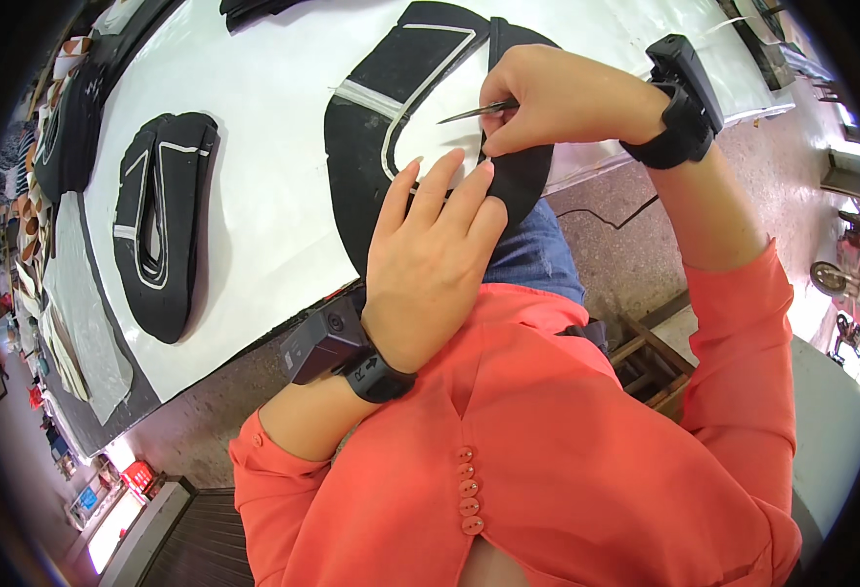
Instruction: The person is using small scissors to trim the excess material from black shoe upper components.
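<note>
A large black U-shaped piece [352, 166], like a shoe upper, lies at the table's near edge with thin white strips along its inner rim. My left hand [430, 254] rests on its lower curve, fingers stretched out and holding nothing. Over its right arm, my right hand [547, 103] is closed around a slim pointed metal tool [469, 112]. The tool's tip points left across the opening of the U; the rest is hidden in my fist. My right thumb and forefinger are pressed together near the black piece's inner edge, close to my left fingertips.
A stack of similar black pieces [166, 225] lies on the left of the white tabletop [264, 196]. More dark pieces [73, 147] are heaped at the far left, above a grey sheet [88, 313]. A wooden stool [645, 362] stands below the table at right.
</note>
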Available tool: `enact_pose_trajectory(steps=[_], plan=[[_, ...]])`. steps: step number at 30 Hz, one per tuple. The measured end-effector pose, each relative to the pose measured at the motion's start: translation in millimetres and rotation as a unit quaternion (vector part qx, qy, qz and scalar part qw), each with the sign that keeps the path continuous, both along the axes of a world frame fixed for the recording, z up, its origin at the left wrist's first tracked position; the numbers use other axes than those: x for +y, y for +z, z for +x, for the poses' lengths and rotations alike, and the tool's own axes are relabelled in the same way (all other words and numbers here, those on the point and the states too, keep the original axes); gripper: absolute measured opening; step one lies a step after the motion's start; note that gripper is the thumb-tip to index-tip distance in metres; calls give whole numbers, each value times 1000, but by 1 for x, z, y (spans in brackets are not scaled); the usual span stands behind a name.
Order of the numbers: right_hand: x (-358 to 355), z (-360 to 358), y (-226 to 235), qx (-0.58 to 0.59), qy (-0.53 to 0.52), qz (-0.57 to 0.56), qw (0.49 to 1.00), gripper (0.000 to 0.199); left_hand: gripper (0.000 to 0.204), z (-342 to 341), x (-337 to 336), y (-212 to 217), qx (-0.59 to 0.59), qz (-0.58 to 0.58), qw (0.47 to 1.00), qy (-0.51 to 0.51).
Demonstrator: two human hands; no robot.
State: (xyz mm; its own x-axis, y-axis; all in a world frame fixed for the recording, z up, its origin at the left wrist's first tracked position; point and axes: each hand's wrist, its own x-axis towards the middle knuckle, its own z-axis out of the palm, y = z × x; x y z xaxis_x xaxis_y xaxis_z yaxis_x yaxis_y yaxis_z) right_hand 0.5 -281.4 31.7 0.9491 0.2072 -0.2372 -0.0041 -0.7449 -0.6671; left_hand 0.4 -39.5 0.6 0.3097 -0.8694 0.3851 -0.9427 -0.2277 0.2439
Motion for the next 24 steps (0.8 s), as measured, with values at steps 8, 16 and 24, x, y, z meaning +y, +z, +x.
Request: enact_pose_trajectory(steps=[8,16,24], plan=[[-11,4,8,-3,-14,-7,1000,28,13,-1,0,2,4,8,1000,-2],[9,-15,3,9,-50,-15,999,30,15,8,0,9,-3,10,1000,-24],[-10,-4,16,21,-7,-51,998,27,16,12,-1,6,29,17,999,-39]])
